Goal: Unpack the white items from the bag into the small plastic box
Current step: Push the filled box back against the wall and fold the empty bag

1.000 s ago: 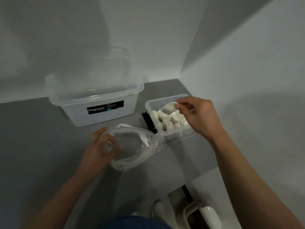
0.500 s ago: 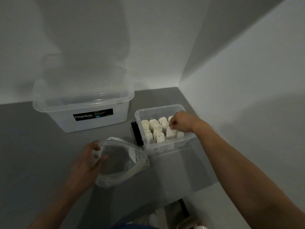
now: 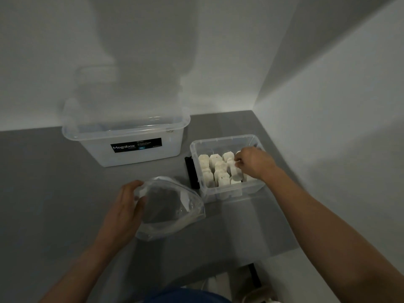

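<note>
white items point(image 3: 218, 169) stand packed in the small box point(image 3: 229, 193), where the right hand point(image 3: 253, 162) pinches one to seat it, while the left hand point(image 3: 124, 211) grips the bag point(image 3: 172, 206) to steady it.

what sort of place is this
Probably a storage or utility corner indoors, though I can't be sure: a flat grey surface runs into two bare white walls, and on it stand a large clear plastic storage box with a black Megabox label and a small clear plastic box of white items.
</note>
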